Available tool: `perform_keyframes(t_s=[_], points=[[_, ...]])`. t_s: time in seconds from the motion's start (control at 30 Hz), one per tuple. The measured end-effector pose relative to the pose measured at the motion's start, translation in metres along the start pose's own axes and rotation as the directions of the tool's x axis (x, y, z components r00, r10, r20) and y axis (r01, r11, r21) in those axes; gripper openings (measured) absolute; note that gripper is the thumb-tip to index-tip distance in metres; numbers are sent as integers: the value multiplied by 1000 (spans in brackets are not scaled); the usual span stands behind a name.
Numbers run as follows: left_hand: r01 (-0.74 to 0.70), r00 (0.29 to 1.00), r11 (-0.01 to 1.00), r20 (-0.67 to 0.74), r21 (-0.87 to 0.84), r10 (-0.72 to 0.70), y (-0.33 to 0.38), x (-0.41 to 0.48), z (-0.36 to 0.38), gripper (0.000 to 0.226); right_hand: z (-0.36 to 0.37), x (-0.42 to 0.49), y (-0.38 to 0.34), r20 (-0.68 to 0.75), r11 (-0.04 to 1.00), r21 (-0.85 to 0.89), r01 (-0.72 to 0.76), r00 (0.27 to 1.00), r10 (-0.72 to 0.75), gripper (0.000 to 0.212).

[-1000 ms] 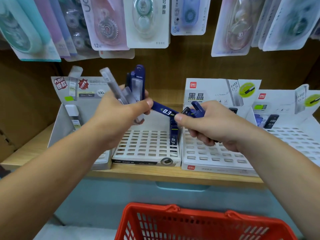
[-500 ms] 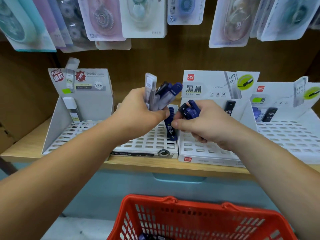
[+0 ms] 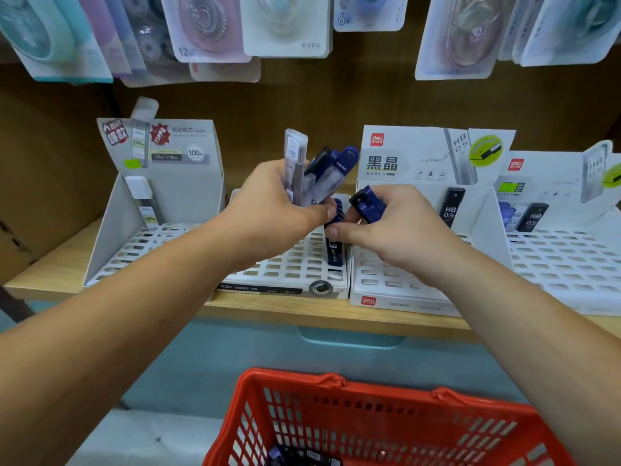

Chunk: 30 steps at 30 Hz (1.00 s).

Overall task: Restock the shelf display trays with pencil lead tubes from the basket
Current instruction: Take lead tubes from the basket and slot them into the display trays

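Note:
My left hand grips a bunch of lead tubes, clear and dark blue ones, fanned upward above the middle display tray. My right hand holds dark blue tubes in its palm, and its thumb and fingers pinch the top of another blue lead tube standing upright in a slot at the right side of the middle tray. The red basket sits below the shelf with a few dark tubes at its bottom.
A left tray holds one clear tube. Two white trays to the right hold black HB 0.5 tubes at the back. Correction tape packs hang above. The wooden shelf edge runs in front.
My right hand brought the blue tube from a slant down to upright in the middle tray's right slot. My left hand with its bunch moved right and closer to the right hand.

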<state>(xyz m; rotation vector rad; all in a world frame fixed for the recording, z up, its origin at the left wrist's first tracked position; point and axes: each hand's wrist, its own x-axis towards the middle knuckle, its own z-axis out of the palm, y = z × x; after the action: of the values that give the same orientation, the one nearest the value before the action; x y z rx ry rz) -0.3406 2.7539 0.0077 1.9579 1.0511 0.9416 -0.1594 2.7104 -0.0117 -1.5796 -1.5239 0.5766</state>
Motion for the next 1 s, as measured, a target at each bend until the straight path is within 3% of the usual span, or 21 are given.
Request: perform_keyframes(t_s=[0.1,0.37,0.67,1.0], points=[[21,1000,1000,2,-11,-21,1,0,2,24,-4,1,4,45,998,52,-29,999,27,32],[120,990,963,-48,-243,-135,-7,-2,16,23,-11,1,15,51,989,124,-78,996,73,25],[98,995,986,-12,-134,-101,-14,2,8,30,-10,6,15,53,994,93,-63,997,59,30],[43,998,988,53,-146,-35,-22,-1,11,30,-5,3,8,52,965,253,-65,997,53,24]])
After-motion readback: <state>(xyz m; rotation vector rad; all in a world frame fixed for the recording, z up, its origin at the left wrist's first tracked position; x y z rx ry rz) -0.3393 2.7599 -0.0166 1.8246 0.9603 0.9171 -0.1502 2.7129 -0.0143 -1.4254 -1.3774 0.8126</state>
